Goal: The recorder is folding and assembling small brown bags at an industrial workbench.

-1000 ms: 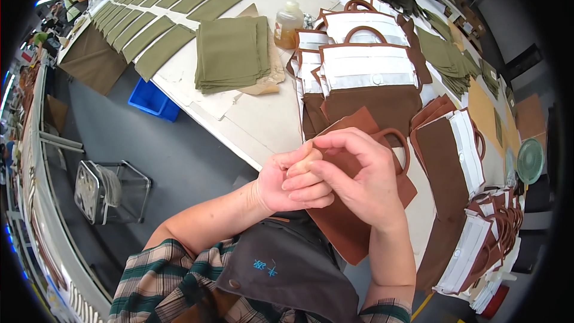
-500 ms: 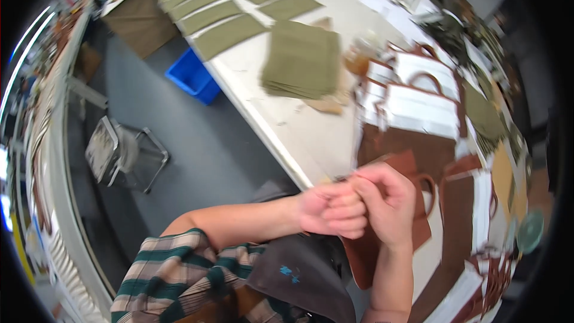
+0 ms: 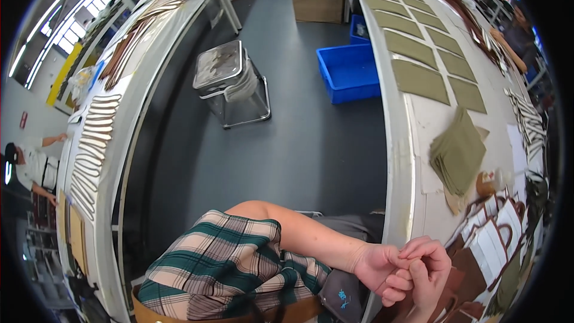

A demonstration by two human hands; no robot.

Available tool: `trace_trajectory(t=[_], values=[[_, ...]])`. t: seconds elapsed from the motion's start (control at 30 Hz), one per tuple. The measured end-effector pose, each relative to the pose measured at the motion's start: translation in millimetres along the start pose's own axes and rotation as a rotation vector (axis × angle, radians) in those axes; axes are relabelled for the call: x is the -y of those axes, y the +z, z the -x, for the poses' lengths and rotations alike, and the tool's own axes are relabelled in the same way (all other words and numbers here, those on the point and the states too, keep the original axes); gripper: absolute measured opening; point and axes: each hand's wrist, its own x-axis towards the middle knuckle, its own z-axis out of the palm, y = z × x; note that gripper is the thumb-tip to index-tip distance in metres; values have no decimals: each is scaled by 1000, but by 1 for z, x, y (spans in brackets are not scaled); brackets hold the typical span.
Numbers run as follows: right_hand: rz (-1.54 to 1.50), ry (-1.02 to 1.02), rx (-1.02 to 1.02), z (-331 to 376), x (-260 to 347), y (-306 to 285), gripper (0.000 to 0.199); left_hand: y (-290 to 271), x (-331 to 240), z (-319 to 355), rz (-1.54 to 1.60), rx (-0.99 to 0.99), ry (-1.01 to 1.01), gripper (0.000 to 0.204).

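Observation:
My left hand (image 3: 381, 270) and my right hand (image 3: 433, 268) meet at the lower right, just above the near edge of the right-hand table (image 3: 426, 214). Both have curled fingers, with thumbs and fingertips pinched against each other. Whatever lies between the fingertips is too small to make out. Past my right hand lie brown leather pieces (image 3: 454, 282), partly hidden by it. Brown-and-white bag pieces with curved handles (image 3: 485, 248) lie beyond. A stack of olive fabric pieces (image 3: 458, 152) sits farther up the table, beside a jar of amber liquid (image 3: 487, 184).
Olive panels (image 3: 411, 46) lie in rows along the right table. In the aisle are a metal-framed stool (image 3: 230, 87) and a blue bin (image 3: 348, 78). White-edged strips (image 3: 91, 154) line the left table, where a person (image 3: 40, 166) works. Another person (image 3: 521, 37) is at far right.
The view has swung left, showing more of the aisle and left table. My hands now appear lower and farther right, still pinched together.

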Motion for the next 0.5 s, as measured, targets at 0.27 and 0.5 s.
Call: trace_trajectory(t=[0.27,0.5], values=[[245,12,68,-36,-5,37,14,2,-14,21,67,49,100,51],[-64,29,12,-31,-22,22,15,5,-25,31,-45,-112,50,43]])
